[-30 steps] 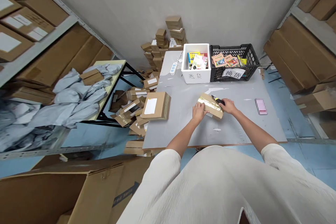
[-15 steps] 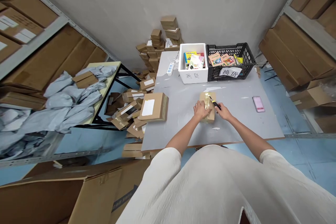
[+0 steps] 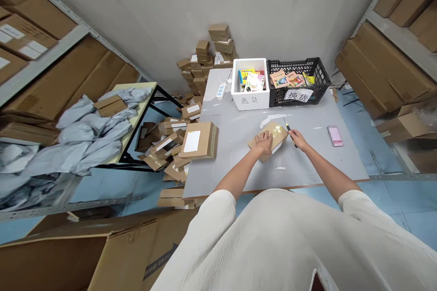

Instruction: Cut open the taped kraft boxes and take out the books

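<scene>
A small taped cardboard box [image 3: 278, 132] lies at a slant on the grey table [image 3: 235, 163]. My left hand [image 3: 262, 142] rests on its top with the fingers spread. Just right of the box, my right hand [image 3: 298, 139] is closed round a black and yellow utility knife [image 3: 291, 133], whose blade points up and away, off the box. A larger cardboard box with a white label [image 3: 200, 140] sits at the table's left edge.
At the table's back stand a white bin [image 3: 251, 100] and a black crate [image 3: 298, 95], both holding books. A pink phone [image 3: 335, 136] lies at the right. Boxes are piled left of the table; grey parcels [image 3: 82, 129] cover a side table.
The small box has turned from straight to slanted under my left hand. My right hand has moved right with the knife, and the blade has come off the tape.
</scene>
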The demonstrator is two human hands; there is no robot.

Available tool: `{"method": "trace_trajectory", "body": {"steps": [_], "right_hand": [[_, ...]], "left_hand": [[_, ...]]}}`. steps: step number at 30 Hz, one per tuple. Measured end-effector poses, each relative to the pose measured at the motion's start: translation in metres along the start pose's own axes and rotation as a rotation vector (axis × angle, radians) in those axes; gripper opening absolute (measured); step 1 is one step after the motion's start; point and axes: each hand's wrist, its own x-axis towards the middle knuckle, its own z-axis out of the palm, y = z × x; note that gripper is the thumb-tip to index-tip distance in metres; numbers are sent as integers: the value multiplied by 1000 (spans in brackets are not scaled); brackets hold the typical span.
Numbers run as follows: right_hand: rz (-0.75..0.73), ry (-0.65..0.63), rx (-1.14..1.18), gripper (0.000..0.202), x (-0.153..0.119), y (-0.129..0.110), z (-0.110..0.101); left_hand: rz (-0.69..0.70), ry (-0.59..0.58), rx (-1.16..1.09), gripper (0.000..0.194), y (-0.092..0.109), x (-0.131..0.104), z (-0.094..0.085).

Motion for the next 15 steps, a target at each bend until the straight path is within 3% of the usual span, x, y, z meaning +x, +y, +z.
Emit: {"method": "trace_trajectory", "body": {"steps": [4, 9, 12, 15], "right_hand": [[114, -28, 155, 35, -8, -2, 6], [216, -184, 270, 31, -25, -5, 20], [219, -277, 295, 34, -31, -5, 22], [205, -242, 226, 34, -29, -4, 11]], "left_hand": [[36, 95, 85, 113, -14, -6, -8], [103, 248, 29, 68, -15, -13, -5], [170, 257, 9, 64, -10, -13, 0], [179, 244, 19, 62, -6, -12, 2]]}}
